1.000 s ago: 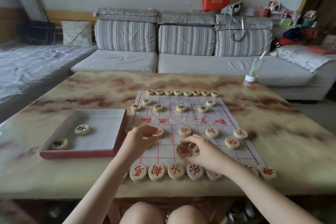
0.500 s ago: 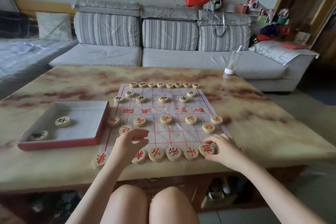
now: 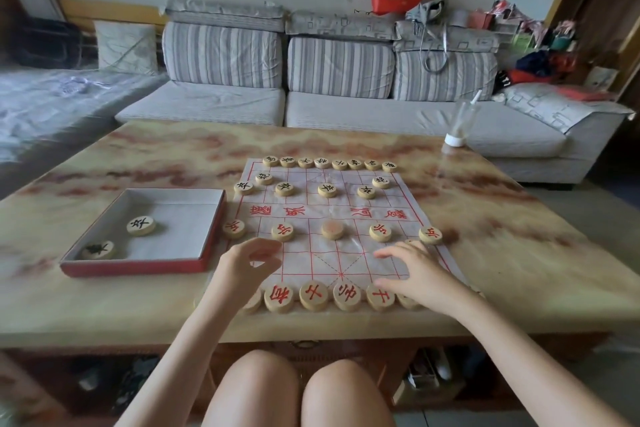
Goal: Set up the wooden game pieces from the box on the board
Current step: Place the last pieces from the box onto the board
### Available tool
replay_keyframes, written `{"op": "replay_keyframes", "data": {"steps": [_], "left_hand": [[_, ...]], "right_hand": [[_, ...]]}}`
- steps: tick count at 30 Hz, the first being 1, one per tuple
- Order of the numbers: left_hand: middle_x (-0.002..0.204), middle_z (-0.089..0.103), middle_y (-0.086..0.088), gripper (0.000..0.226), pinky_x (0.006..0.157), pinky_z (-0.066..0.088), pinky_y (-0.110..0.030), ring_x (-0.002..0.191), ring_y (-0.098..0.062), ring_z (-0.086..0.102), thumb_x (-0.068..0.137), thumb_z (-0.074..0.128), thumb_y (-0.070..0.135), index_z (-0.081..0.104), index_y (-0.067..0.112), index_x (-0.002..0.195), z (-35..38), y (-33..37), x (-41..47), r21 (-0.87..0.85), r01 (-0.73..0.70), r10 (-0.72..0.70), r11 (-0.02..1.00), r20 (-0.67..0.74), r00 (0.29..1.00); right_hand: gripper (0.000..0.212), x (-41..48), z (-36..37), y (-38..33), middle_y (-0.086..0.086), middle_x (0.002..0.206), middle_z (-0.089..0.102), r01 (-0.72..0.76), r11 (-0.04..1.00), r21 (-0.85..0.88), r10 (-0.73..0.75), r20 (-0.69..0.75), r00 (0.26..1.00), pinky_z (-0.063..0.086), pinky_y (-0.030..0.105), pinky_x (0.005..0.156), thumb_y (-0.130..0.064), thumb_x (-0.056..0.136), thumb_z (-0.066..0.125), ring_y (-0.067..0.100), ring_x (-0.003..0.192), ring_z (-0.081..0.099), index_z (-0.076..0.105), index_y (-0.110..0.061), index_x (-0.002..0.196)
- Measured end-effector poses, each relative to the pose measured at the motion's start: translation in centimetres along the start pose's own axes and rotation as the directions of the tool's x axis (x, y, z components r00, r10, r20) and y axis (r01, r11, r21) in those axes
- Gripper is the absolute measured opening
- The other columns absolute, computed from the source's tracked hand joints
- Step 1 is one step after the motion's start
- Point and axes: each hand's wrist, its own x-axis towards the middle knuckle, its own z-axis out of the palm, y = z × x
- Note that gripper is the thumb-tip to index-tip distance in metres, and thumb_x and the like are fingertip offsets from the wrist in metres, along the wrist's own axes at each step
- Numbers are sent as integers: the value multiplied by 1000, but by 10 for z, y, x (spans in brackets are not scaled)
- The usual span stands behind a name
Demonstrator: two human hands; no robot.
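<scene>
Left hand [image 3: 247,263] hovered over the board [image 3: 332,255], fingers loosely curled round nothing; right hand [image 3: 415,274] was spread open over its right side. Pieces [image 3: 313,295] lined the board; two lay in the box [image 3: 135,268].

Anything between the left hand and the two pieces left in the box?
Only the box's board-side wall lies between the left hand and the near piece and far piece. No lid, so a reach over that wall looks clear.

Left grip [image 3: 247,265] covers part of left-end piece [image 3: 252,303]; right grip [image 3: 414,274] hides most of right-end piece [image 3: 408,302]. Middle piece [image 3: 332,230] face blurred, unreadable. Dark piece [image 3: 98,250] in box [image 3: 138,267] smeared. Forearms [image 3: 166,374] cut off at bottom edge
</scene>
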Motion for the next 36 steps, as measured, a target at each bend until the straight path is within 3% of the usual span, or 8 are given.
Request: {"op": "replay_keyframes", "data": {"steps": [6,10,14,17,20,26,30,36], "left_hand": [[96,65,4,26,80,45,-20,86,-12,61,81,66,9,68,18,106,-38,-14,2,78,36,-26,996,-130,991],[110,62,-5,27,87,44,-31,96,-22,58,82,63,9,66,17,108,-83,-50,1,267,149,-68,952,-291,954],[115,62,-12,24,92,45,-45,99,-34,58,81,63,12,67,14,105,-129,-96,2,407,246,-78,880,-387,919],[111,63,-14,23,87,43,-41,98,-36,51,81,64,14,68,13,104,-158,-116,6,498,333,-99,801,-438,893],[101,64,-14,23,80,45,-37,97,-34,51,78,66,20,69,15,101,-180,-119,20,548,370,-159,750,-392,906],[87,57,-9,29,77,47,-33,109,-30,47,75,64,19,63,17,103,-190,-126,45,677,384,-279,628,-265,923],[88,60,-9,23,79,48,-35,105,-28,40,83,56,18,60,12,104,-190,-130,55,741,376,-317,556,-230,920],[97,65,-3,24,73,45,-32,106,-27,40,79,61,20,64,18,103,-188,-144,58,723,356,-248,592,-257,934]], "right_hand": [[36,45,24,-56,-15,119,56,126,979,158,-131,20,991,35,31,105,-36,85,62,5,120,44,57,-30,120],[31,78,48,-105,-10,115,62,197,961,193,-207,33,978,38,12,83,-27,87,61,4,107,54,61,-21,117],[31,105,80,-152,-5,112,62,262,934,244,-291,91,952,40,15,77,-22,88,58,3,91,56,60,-17,119],[36,129,106,-188,-1,124,59,305,929,211,-336,131,933,37,18,87,-21,89,56,8,106,54,56,-17,124],[43,159,134,-222,3,138,50,337,933,125,-356,202,912,35,26,100,-21,89,54,18,126,46,50,-17,132],[55,200,183,-275,10,148,36,350,930,109,-367,264,892,33,30,105,-12,90,52,25,135,36,34,-14,143],[60,217,209,-288,7,157,17,400,916,-22,-376,296,878,17,32,113,-13,91,51,26,142,19,27,-14,146],[41,226,225,-284,9,133,45,394,918,-44,-381,170,909,33,35,103,-9,87,52,29,124,38,48,-13,127]]}}
